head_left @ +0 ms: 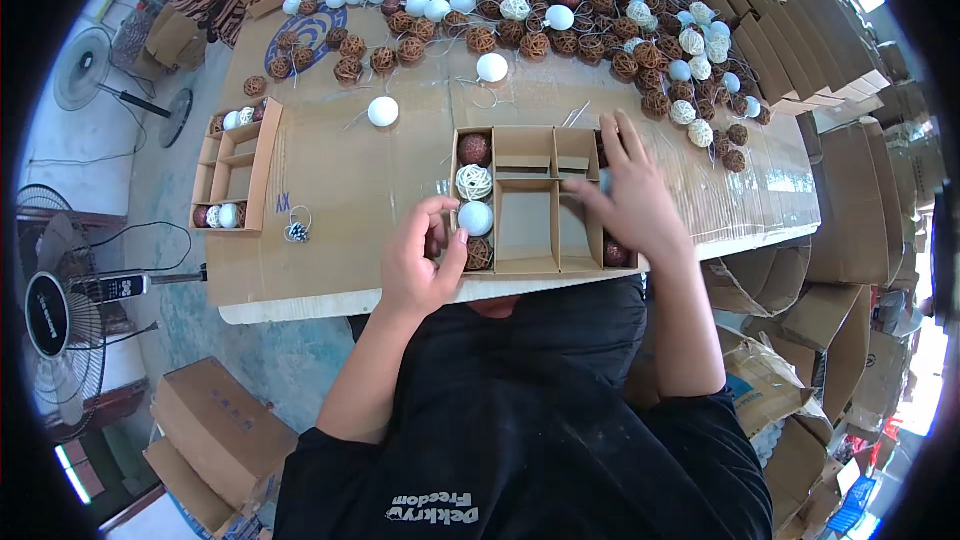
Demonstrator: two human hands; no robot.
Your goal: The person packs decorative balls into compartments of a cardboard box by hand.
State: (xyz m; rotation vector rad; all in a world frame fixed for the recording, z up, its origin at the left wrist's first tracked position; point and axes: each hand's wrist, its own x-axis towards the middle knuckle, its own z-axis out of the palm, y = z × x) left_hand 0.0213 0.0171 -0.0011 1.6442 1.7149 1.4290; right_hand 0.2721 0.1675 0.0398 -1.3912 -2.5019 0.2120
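A shallow, divided cardboard box (pixel 527 267) lies before me near the table edge. Its left column holds a dark red glitter ball (pixel 475 149), a white woven ball (pixel 474 182), a white ball (pixel 476 218) and a brown woven ball (pixel 479 254). My left hand (pixel 420 255) curls at the box's left wall, thumb and index finger reaching over it beside the white ball; something dark shows between its fingers. Stretched over the right column, my right hand (pixel 640 195) has its fingers apart and partly hides the balls there. Another dark red ball (pixel 617 253) sits in the lower right corner.
A second divided box (pixel 257 170) with balls stands at left, near a small pinecone ornament (pixel 296 231). Two loose white balls (pixel 383 111) lie beyond my box. Many brown, red and white balls (pixel 560 18) cover the far table. Stacked cardboard boxes (pixel 800 40) flank the right.
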